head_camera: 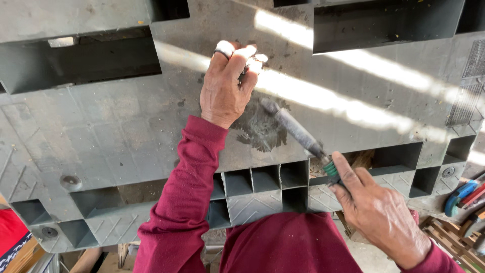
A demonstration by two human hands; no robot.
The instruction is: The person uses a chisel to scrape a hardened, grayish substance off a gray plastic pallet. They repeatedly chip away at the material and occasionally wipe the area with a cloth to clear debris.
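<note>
A large grey plastic pallet (116,121) lies flat in front of me, its surface dusty and scratched. My left hand (226,86), in a dark red sleeve with a ring on one finger, pinches a small object against the pallet near a scraped dark patch (260,132). What the object is I cannot make out. My right hand (376,207) grips a tool with a green collar (330,168). Its long grey dusty shaft (295,129) slants up and left, and its tip rests on the pallet just right of my left hand.
Open rectangular pockets (81,63) cut into the pallet at the top left and top right. Ribbed cells line its near edge (252,189). Hand tools with blue and red handles (462,194) lie at the right edge, over wooden slats (452,242). Red cloth (11,230) shows at bottom left.
</note>
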